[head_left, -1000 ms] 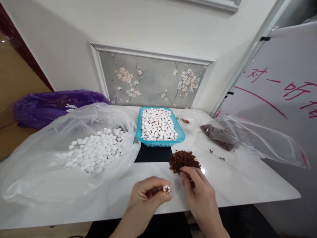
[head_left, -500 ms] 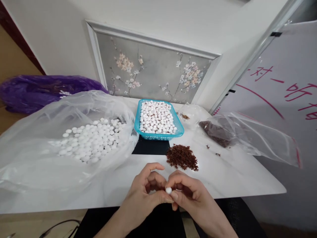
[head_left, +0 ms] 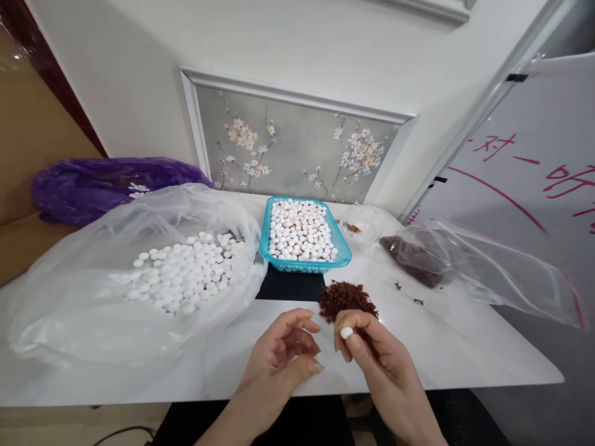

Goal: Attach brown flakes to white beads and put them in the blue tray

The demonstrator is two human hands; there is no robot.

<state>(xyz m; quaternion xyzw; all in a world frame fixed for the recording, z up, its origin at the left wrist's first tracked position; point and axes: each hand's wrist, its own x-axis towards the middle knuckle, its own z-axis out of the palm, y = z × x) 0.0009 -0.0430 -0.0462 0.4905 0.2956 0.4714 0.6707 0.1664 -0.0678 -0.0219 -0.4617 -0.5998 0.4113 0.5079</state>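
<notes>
My right hand pinches a small white bead between thumb and fingertips, just in front of a pile of small dark red star pieces on the white table. My left hand hovers beside it with fingers loosely curled and apart, nothing seen in it. A blue basket full of white beads stands behind the pile. To the left, a clear plastic bag holds many loose white beads.
A clear zip bag with more dark red pieces lies at the right. A purple bag sits at the back left. A whiteboard with red writing leans at the right; a flowered wall panel is behind.
The white bead passed from my left fingers to my right hand. My hands then drew apart, and the right hand rose toward the red pile.
</notes>
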